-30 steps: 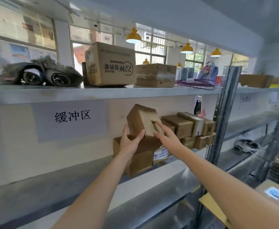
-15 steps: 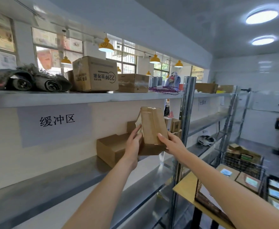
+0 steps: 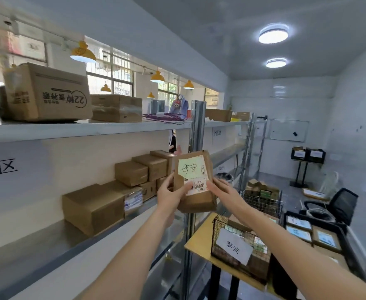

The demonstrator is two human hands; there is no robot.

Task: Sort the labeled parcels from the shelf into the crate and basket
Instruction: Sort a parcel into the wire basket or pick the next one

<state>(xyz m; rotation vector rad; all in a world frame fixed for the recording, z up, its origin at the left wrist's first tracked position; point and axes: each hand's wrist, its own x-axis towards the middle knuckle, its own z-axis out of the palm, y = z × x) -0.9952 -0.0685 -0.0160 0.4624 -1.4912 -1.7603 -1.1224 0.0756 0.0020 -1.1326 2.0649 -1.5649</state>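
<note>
Shelving runs down your left, and the middle shelf (image 3: 47, 241) is your reference for everything that follows. Since a second ago you have lifted the parcel (image 3: 196, 187) clear of that shelf and turned it, so its yellow handwritten note and barcode label now face you. It hangs in the air just off the shelf's front edge, above the wire basket (image 3: 240, 247) with the white tag. Your left hand (image 3: 170, 197) clamps its left edge with the thumb across the front, while your right hand (image 3: 223, 190) curls round the right edge. That means the label can be read and a destination chosen. The handwriting is upside down and hard to make out. Beyond the basket, the black crate (image 3: 337, 234) is cut partly by your right arm.
</note>
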